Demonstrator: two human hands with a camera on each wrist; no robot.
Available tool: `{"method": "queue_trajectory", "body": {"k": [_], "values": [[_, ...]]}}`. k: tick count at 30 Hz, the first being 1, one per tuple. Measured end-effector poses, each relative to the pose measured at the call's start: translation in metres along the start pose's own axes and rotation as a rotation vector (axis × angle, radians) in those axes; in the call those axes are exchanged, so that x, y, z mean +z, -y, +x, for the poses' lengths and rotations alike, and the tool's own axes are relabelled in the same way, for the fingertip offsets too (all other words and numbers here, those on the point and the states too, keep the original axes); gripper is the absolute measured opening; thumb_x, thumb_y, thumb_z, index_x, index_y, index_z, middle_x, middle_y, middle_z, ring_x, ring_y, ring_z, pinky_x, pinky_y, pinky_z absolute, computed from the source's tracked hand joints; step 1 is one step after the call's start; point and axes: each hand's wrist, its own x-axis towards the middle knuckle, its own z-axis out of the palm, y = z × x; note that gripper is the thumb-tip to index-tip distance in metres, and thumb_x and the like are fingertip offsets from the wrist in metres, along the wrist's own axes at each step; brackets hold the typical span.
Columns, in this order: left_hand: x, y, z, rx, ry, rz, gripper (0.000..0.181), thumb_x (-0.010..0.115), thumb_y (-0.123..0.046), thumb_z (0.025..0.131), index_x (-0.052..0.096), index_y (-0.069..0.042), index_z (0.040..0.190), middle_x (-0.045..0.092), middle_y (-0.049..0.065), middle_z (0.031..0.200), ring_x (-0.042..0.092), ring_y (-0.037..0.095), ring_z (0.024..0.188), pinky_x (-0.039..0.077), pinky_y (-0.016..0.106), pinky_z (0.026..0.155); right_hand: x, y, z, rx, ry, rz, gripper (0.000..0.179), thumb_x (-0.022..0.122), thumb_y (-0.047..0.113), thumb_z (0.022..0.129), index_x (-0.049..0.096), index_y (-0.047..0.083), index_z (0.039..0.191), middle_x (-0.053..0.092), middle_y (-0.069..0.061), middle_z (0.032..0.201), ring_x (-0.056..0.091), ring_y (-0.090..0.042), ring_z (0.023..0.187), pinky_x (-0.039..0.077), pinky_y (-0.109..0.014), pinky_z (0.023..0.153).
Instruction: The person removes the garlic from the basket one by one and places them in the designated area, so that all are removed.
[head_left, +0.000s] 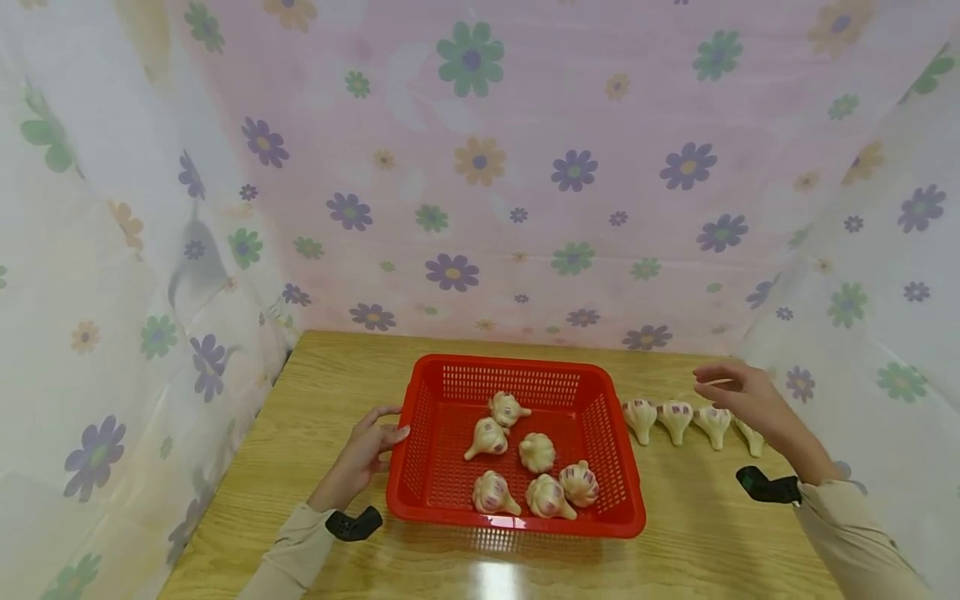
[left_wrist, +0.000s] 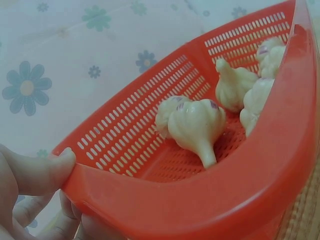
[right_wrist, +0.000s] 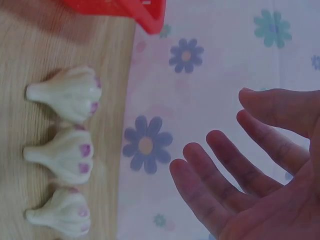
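Observation:
A red perforated plastic basket [head_left: 517, 527] stands in the middle of the table, with several garlic bulbs [head_left: 546, 497] lying loose inside. My left hand [head_left: 363, 454] grips the basket's left rim, thumb over the top edge and fingers beneath it, as the left wrist view also shows. To the right of the basket, several more garlic bulbs [head_left: 676, 421] lie side by side in a row, stems toward me. Above the right end of that row is my right hand [head_left: 742, 396], holding nothing. Its fingers [right_wrist: 240, 172] are loosely extended in the right wrist view, apart from the bulbs.
The light wooden table [head_left: 337, 367] ends at a flowered cloth [head_left: 517, 208] at the back. Similar cloth hangs at the left and right sides. Black wrist devices [head_left: 767, 485] sit on both of my wrists.

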Motion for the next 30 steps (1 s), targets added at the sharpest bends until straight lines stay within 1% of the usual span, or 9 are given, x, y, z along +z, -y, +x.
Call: {"method": "queue_trajectory", "body": {"k": [3,5,10,12,15,17,22,27,30], "values": [[0.000,0.001,0.000,-0.004,-0.003,-0.003,0.046,0.065,-0.010,0.087,0.048,-0.011,0.130,0.065,0.008,0.095,0.062,0.022,0.081,0.054,0.041,0.065,0.008,0.011,0.004,-0.022,0.018,-0.012,0.038,0.056,0.023,0.097,0.054,-0.004,0.123,0.056,-0.022,0.118,0.060,-0.002,0.090,0.051,-0.027,0.070],[-0.001,0.002,0.000,-0.005,-0.005,-0.004,0.046,0.065,-0.011,0.087,0.048,-0.011,0.130,0.065,0.008,0.095,0.062,0.022,0.081,0.053,0.041,0.066,0.012,0.018,0.006,-0.035,0.027,-0.020,0.036,0.057,0.023,0.096,0.055,-0.002,0.122,0.057,-0.021,0.118,0.062,-0.009,0.093,0.051,-0.029,0.071],[-0.001,0.001,-0.001,0.003,0.010,-0.009,0.046,0.065,-0.011,0.087,0.048,-0.012,0.130,0.066,0.009,0.094,0.062,0.022,0.080,0.053,0.041,0.065,0.024,0.033,0.008,-0.055,0.048,-0.036,0.034,0.058,0.025,0.096,0.057,0.003,0.121,0.058,-0.019,0.119,0.059,-0.030,0.102,0.051,-0.032,0.071],[0.000,0.001,-0.001,0.005,0.011,-0.010,0.046,0.065,-0.012,0.087,0.048,-0.012,0.130,0.065,0.009,0.094,0.062,0.022,0.080,0.053,0.041,0.065,0.029,0.037,0.010,-0.068,0.057,-0.039,0.033,0.058,0.026,0.095,0.058,0.004,0.120,0.058,-0.017,0.119,0.058,-0.034,0.103,0.051,-0.031,0.070],[0.000,0.001,0.000,0.007,0.005,-0.010,0.045,0.065,-0.012,0.087,0.049,-0.012,0.129,0.065,0.009,0.094,0.062,0.022,0.080,0.053,0.041,0.065,0.038,0.043,0.013,-0.089,0.072,-0.049,0.032,0.059,0.027,0.095,0.059,0.006,0.119,0.059,-0.014,0.118,0.058,-0.033,0.104,0.051,-0.031,0.074],[-0.002,0.002,0.001,0.006,-0.001,-0.013,0.045,0.066,-0.011,0.087,0.049,-0.011,0.128,0.065,0.009,0.094,0.062,0.022,0.080,0.053,0.041,0.065,0.044,0.047,0.016,-0.094,0.088,-0.034,0.031,0.060,0.026,0.094,0.059,0.008,0.119,0.059,-0.012,0.119,0.059,-0.032,0.104,0.051,-0.033,0.076],[-0.004,0.004,0.001,0.009,0.004,-0.011,0.044,0.065,-0.011,0.087,0.049,-0.011,0.129,0.065,0.011,0.097,0.062,0.023,0.082,0.053,0.041,0.066,0.058,0.057,0.023,-0.124,0.132,0.021,0.031,0.062,0.022,0.093,0.059,0.007,0.120,0.058,-0.016,0.119,0.059,-0.033,0.103,0.051,-0.040,0.077],[-0.002,0.004,0.001,0.014,0.005,-0.014,0.044,0.065,-0.011,0.088,0.049,-0.010,0.129,0.066,0.010,0.096,0.063,0.023,0.082,0.053,0.040,0.065,0.073,0.065,0.033,-0.176,0.165,0.053,0.030,0.064,0.021,0.092,0.059,0.007,0.118,0.059,-0.015,0.117,0.060,-0.033,0.102,0.052,-0.038,0.077],[-0.002,0.003,0.002,0.014,0.010,-0.013,0.045,0.065,-0.011,0.087,0.048,-0.010,0.129,0.065,0.009,0.096,0.063,0.023,0.082,0.053,0.039,0.065,0.083,0.068,0.041,-0.184,0.182,0.076,0.029,0.065,0.020,0.091,0.060,0.007,0.116,0.059,-0.013,0.115,0.060,-0.033,0.101,0.052,-0.035,0.076]]}}
